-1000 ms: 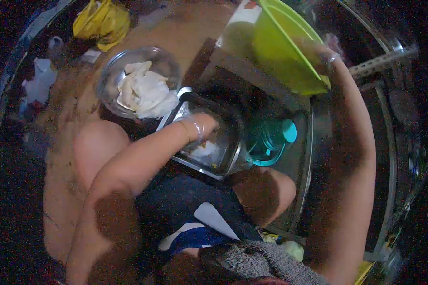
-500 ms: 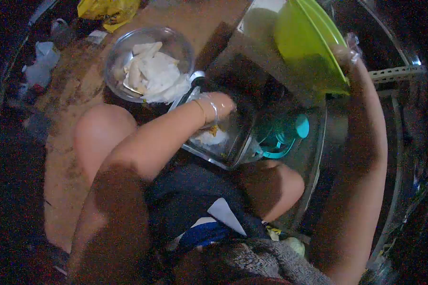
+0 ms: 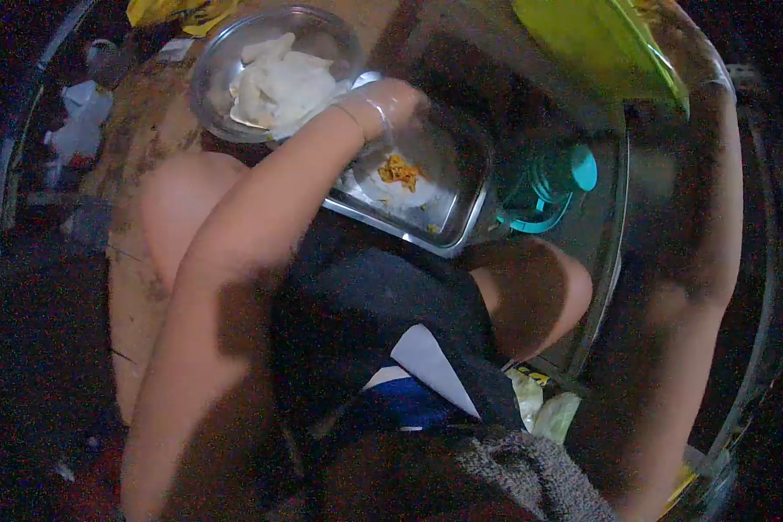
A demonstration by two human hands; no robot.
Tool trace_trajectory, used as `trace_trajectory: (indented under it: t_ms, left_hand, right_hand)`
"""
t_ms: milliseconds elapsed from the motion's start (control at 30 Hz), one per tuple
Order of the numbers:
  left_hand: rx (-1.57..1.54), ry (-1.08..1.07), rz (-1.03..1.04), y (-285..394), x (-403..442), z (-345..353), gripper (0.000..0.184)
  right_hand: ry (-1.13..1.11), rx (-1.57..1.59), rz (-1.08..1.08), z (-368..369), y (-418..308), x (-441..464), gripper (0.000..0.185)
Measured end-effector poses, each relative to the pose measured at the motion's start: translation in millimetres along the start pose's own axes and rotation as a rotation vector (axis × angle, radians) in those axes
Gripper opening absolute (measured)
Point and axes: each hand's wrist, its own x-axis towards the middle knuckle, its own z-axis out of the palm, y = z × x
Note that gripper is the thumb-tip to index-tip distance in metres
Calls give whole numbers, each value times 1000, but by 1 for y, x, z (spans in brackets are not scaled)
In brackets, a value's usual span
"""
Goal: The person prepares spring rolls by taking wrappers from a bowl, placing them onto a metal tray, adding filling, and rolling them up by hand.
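Note:
My left hand, in a thin clear plastic glove, reaches over the far side of a metal tray in front of my lap. Its fingers are turned away and hidden in shadow. Inside the tray lies a white piece of food with an orange-brown clump on top. A lime-green basin is tilted at the upper right. Beside its edge my right forearm runs up to the top of the view, where the hand is too dark and cut off for its fingers to show.
A round metal bowl of pale flat pieces stands left of the tray. To the tray's right is a teal plastic container with a handle. A yellow plastic bag lies at the upper left. My bent knees flank the tray.
The whole view has shifted downward, so bowl, tray and basin appear higher. More of the orange-brown clump shows beside my left hand. My right hand, earlier at the basin's rim, has slid to the top edge.

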Motion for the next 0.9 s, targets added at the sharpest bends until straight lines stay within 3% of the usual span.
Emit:
trace_trajectory:
  t_ms: [100,300,400,433,467,500,533,567,600,633,667,700,767,833,900]
  left_hand:
    - [36,52,15,-8,3,10,29]
    - [122,-49,-64,-3,4,0,31]
    - [58,58,-72,-14,0,8,28]
    - [72,48,-67,-17,-2,8,27]
    - [85,40,-66,-20,-4,9,26]
    - [98,32,-66,-23,-5,9,26]
    - [93,3,-82,-24,-7,11,25]
    - [90,-26,-98,-24,-9,15,25]
    - [88,-55,-113,-24,-12,18,25]
    - [129,-100,-118,-23,-13,22,25]
    - [169,-147,-122,-20,-14,27,24]
    - [210,-194,-124,-16,-14,32,24]
    - [112,-201,-153,-7,-16,46,21]
    - [124,-221,-97,2,-19,61,22]
    - [76,-175,-205,17,-22,77,24]
  right_hand:
    - [196,351,49,8,11,-22,35]
    - [639,1225,-5,36,-8,-83,37]
    - [673,1543,2,81,-49,-98,39]
    - [551,1569,-10,102,-67,-98,39]
    - [416,1546,-47,120,-92,-94,40]
    - [209,1448,-228,139,-121,-83,42]
    - [205,1194,-128,162,-127,-81,39]
    - [196,1200,-148,196,-138,-83,17]
    - [153,1194,-269,246,-121,-69,19]
    - [89,1103,-100,289,-109,-64,18]
    - [53,1016,-78,339,-90,-61,19]
    - [139,812,-188,366,-87,-67,20]
    - [-89,1180,111,381,-96,-81,25]
    - [-142,972,-16,392,-91,-84,28]
    - [-77,515,-241,371,-97,-90,30]
